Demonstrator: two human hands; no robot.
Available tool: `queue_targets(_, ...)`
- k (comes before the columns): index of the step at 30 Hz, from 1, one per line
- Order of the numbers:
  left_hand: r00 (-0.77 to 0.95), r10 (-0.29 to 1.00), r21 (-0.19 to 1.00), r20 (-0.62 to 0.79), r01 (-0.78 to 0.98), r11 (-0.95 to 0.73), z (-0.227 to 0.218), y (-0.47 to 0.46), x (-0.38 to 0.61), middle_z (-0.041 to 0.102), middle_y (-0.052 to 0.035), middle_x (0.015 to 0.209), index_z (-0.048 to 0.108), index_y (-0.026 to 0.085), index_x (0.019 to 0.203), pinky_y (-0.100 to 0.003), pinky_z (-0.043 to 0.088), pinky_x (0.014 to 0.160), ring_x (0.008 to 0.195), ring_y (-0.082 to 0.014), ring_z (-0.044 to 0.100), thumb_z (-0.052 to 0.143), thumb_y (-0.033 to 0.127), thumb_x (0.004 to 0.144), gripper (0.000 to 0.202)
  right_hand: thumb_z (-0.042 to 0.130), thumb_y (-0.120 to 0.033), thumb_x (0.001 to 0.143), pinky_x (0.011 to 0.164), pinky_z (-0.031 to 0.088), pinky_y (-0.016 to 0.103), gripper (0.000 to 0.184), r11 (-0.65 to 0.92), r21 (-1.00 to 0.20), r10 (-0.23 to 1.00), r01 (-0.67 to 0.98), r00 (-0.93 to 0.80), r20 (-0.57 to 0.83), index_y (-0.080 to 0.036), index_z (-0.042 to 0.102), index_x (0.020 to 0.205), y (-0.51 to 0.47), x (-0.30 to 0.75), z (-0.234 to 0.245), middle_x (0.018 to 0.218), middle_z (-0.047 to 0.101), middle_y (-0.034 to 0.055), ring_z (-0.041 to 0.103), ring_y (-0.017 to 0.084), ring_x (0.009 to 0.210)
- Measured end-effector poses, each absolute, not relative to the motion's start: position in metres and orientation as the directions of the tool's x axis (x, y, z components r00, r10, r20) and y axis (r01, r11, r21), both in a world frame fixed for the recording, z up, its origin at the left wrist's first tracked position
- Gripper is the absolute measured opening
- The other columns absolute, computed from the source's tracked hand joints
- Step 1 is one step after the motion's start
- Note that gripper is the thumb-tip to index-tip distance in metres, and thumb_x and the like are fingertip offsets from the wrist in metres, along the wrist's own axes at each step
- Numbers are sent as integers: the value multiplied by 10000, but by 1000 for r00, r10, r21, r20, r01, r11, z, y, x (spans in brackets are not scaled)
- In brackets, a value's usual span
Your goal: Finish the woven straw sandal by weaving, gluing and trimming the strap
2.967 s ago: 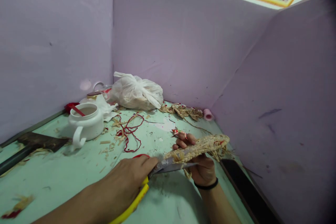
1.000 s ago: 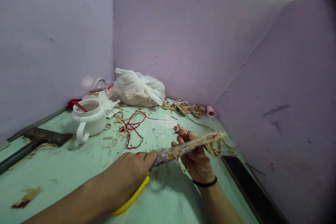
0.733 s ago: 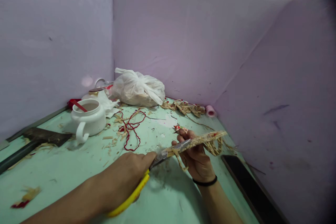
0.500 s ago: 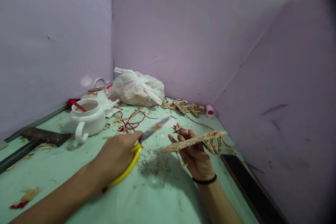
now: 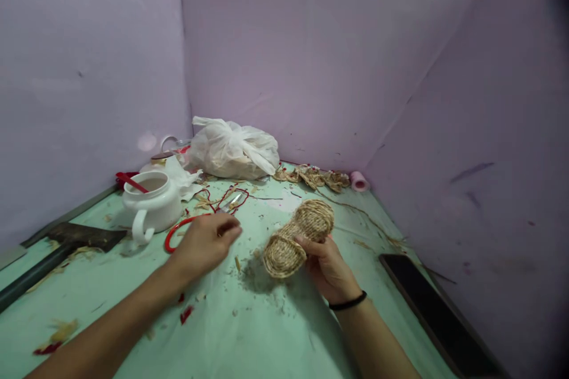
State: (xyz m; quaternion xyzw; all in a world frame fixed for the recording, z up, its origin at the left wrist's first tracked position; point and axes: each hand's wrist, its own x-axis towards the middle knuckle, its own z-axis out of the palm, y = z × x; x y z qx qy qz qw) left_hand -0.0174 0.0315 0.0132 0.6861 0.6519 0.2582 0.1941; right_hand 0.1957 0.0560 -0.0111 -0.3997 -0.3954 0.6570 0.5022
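Note:
A small woven straw slipper (image 5: 316,220) is held in my right hand (image 5: 331,269), thumb on its near side and fingers beneath. It hangs tilted above the table, one rounded end toward me. My left hand (image 5: 202,249) is just left of it, fingers loosely curled with a small gap at the thumb, and I see nothing in them. Scissors lie on the table behind my left hand; their red handle (image 5: 171,235) shows to its left and their blades (image 5: 232,204) beyond it. Part of the scissors is hidden by the hand.
On the left are a white pot (image 5: 153,204) with a red-handled tool in it and a hammer-like tool (image 5: 84,237). A tied plastic bag (image 5: 233,151), straw pieces (image 5: 311,177) and a pink spool (image 5: 359,182) line the back. A phone-like black slab (image 5: 427,302) lies right.
My left hand has let go of the scissors, which now lie on the table. My right hand has turned the straw slipper from edge-on to its broad face.

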Motion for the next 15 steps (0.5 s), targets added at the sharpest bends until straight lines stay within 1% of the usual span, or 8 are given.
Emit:
queue_targets(2,138,990,772,-7,630,-82,11,27,-4,666,-40,756,636,140,815,-238,438,608,671,-150,587,484,329,759,249,704,-358,577,762,497,320,378,-207,-965,955,-159,-245,-165,-175,593,888,54,193,-12,883,686,39,637,191,822)
queue_targets(4,187,980,823,-62,565,-56,6,23,4,647,-28,691,634,125,782,-227,418,561,618,-136,559,518,292,719,213,674,-410,585,669,510,308,364,-231,-973,928,5,-300,-222,-157,611,838,53,192,-14,804,689,51,644,186,732)
queue_targets(7,184,979,788,-83,613,-48,-3,22,7,621,-18,636,633,121,733,-224,393,542,591,-129,535,524,242,684,170,680,-353,573,504,479,278,242,-264,-943,892,202,-322,-319,-129,638,651,54,197,-13,580,652,43,606,163,524)
queue_targets(9,206,973,771,-100,635,-56,-8,22,4,626,-10,644,636,130,826,-221,385,540,591,-128,538,525,213,667,211,668,-294,581,427,408,239,170,-235,-912,906,337,-263,-331,-138,624,533,56,207,-10,455,586,10,527,122,407)
queue_targets(10,227,968,768,-108,637,-63,-11,22,3,632,-5,657,627,138,896,-218,383,540,594,-127,541,526,197,659,265,659,-266,587,414,370,227,158,-205,-897,926,391,-218,-307,-149,611,492,57,212,-8,418,554,-7,488,106,380)
queue_targets(12,251,961,762,-114,643,-77,-14,23,1,634,1,673,601,151,984,-212,377,537,597,-123,540,514,168,653,342,644,-218,591,427,321,225,158,-141,-871,966,470,-129,-226,-174,589,449,56,222,-2,395,519,-25,459,101,393)
queue_targets(13,241,964,757,-113,650,-74,-16,23,0,629,0,669,600,149,979,-210,373,532,592,-122,535,505,160,655,338,639,-203,590,444,319,231,149,-111,-859,977,500,-105,-188,-185,591,451,54,225,-1,412,533,-23,472,111,421)
queue_targets(15,215,970,755,-117,654,-54,-18,24,2,612,-5,648,617,136,903,-209,369,518,575,-119,519,495,154,656,276,625,-197,605,493,353,246,93,-39,-828,982,559,-133,-136,-200,627,512,45,226,-1,496,607,-5,527,142,498)
